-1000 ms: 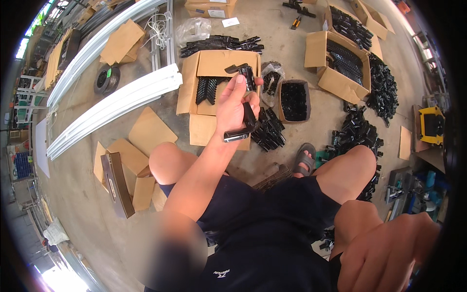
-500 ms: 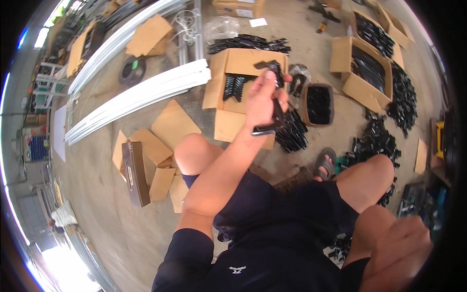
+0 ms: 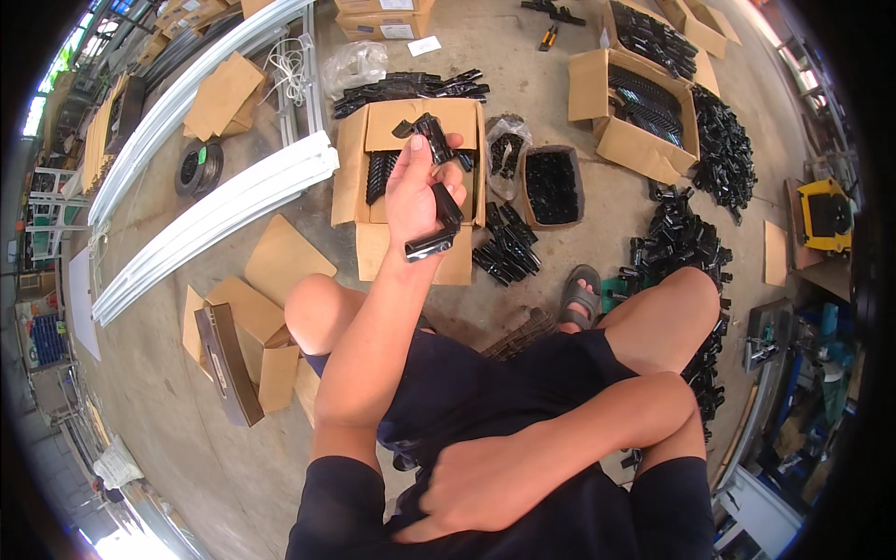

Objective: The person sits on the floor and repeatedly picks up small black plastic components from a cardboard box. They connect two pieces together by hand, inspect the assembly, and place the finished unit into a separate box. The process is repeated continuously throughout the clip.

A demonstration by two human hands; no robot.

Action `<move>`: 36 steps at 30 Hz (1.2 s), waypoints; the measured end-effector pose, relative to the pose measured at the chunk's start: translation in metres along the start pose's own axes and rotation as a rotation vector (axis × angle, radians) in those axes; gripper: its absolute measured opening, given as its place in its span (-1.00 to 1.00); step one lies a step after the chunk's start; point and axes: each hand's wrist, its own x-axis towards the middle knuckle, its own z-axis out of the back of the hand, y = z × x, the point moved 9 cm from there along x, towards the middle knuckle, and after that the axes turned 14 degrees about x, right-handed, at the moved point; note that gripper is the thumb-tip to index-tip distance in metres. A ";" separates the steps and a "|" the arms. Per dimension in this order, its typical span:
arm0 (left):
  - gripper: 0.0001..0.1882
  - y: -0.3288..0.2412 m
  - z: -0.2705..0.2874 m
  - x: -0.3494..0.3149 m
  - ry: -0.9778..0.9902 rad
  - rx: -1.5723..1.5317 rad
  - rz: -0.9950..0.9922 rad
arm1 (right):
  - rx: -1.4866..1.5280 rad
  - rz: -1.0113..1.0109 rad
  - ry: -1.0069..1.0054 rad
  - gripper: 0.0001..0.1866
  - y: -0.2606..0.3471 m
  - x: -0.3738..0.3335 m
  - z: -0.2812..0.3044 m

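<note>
My left hand (image 3: 415, 191) is raised over an open cardboard box (image 3: 350, 177), its fingers closed round glossy black bracket-like parts. One such part (image 3: 431, 135) sticks up at the fingertips, with a short arm pointing left. Below the palm, next to the wrist, an angled black piece (image 3: 448, 210) shows; whether it joins the upper one is hidden by the hand. Inside the box, rows of similar black parts (image 3: 378, 175) lie stacked. My right hand (image 3: 481, 485) rests across my dark shirt at the belly, back of the hand up, most fingers hidden beneath it.
Loose black parts lie in piles (image 3: 506, 245) beside the box and around my right leg (image 3: 677, 238). A smaller filled carton (image 3: 553, 187) and larger filled boxes (image 3: 644, 154) stand to the right. Long white metal profiles (image 3: 224, 219) and empty cardboard (image 3: 229, 359) lie left.
My right hand has come from the far lower right to my belly. The view has shifted; my left hand still holds the black parts above the box.
</note>
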 end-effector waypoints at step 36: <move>-0.64 0.047 -0.033 0.004 0.191 0.026 0.186 | -0.644 -0.139 -1.564 -0.69 -0.066 -0.255 0.216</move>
